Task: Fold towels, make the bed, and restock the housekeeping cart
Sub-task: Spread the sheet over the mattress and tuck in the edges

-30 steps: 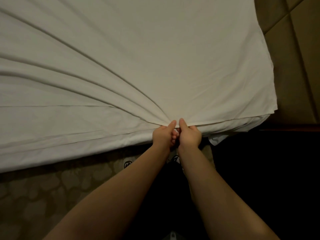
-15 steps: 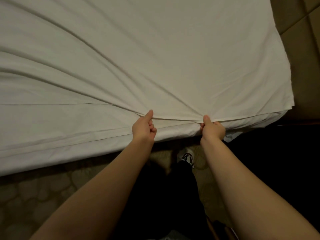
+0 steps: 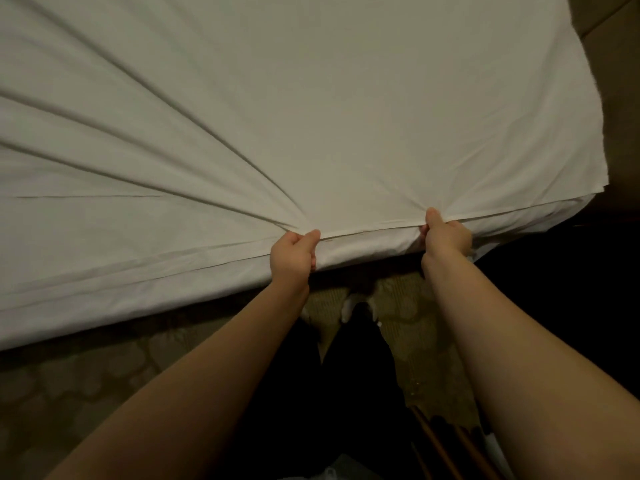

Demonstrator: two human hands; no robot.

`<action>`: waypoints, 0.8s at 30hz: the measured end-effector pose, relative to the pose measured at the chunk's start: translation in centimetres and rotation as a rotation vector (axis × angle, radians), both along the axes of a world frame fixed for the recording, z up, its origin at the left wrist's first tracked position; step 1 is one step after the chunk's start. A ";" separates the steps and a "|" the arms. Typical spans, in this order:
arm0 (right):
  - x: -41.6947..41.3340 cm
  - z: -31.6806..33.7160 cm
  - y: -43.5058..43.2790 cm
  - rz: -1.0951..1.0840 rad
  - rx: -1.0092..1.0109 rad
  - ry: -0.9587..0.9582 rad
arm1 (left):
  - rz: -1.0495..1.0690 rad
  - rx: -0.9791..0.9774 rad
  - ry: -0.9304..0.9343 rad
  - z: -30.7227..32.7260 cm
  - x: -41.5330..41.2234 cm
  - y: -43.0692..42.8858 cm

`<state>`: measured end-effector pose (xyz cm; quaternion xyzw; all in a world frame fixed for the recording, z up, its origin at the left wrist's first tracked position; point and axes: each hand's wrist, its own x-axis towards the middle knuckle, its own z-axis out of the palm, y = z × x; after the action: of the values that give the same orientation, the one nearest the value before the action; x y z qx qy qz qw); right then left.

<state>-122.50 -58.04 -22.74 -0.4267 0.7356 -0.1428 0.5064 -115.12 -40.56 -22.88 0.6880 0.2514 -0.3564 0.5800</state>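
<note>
Two hands hold the near hem of a white sheet (image 3: pixel 346 116) spread over a bed (image 3: pixel 367 247). The left hand (image 3: pixel 293 259) has its fingers curled under the hem and its thumb pressed on top. The right hand (image 3: pixel 446 237) pinches the hem the same way, well apart from the left. The room is dim. A patterned carpet (image 3: pixel 86 393) lies below and to the left of the hands, and a brown panel (image 3: pixel 620 81) stands beyond the sheet, to the right of the right hand.

The sheet's long axis runs left to right past both hands, and its near hem climbs slightly toward the right. Deep folds fan out from the left hand, away and to the left. Between the hands and beyond the right hand the cloth lies nearly flat. The sheet's corner sits to the right of the right hand, over the bed's edge. Several layered hems show along the bed's side, left of the left hand.

Below the hands a white shoe (image 3: pixel 351 303) rests on the carpet between the forearms. Thin wooden rods (image 3: pixel 438 445) lie lower, under the right forearm.
</note>
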 end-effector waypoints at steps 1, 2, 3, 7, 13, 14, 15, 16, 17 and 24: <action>0.0 -0.1 0.0 0.007 -0.009 0.005 | 0.002 0.025 -0.010 -0.1 -0.4 0.1; 0.0 -0.2 -0.1 0.012 -0.013 0.008 | 0.013 0.043 -0.021 -0.3 -0.8 0.2; 0.0 -0.3 -0.1 0.011 -0.012 0.007 | 0.025 0.062 -0.032 -0.4 -1.0 0.1; 0.0 -0.3 0.1 0.016 -0.014 0.032 | 0.057 0.096 -0.068 -0.8 -1.2 -0.3; 0.4 -0.1 2.3 -0.078 -0.149 0.079 | 0.047 0.110 -0.036 -1.0 -0.8 -0.5; 0.5 0.4 3.7 -0.063 -0.186 0.084 | 0.059 0.101 -0.024 -1.1 -0.7 -0.6; 0.7 0.8 5.5 0.008 -0.232 0.064 | 0.063 0.100 -0.023 -1.1 -0.8 -0.6; 1.1 1.1 7.3 0.131 -0.266 0.021 | 0.059 0.103 -0.013 -1.0 -0.7 -0.6; 1.9 1.7 9.3 0.289 -0.267 -0.028 | 0.059 0.094 0.013 -1.0 -0.6 -0.5; 6.5 0.4 11.1 1.168 -0.260 0.071 | 0.132 -0.018 0.165 -0.1 0.1 0.2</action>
<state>-115.98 -46.98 -22.31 -0.8234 0.3722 0.0847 0.4199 -115.01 -40.36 -22.99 0.6331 0.3397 -0.3751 0.5857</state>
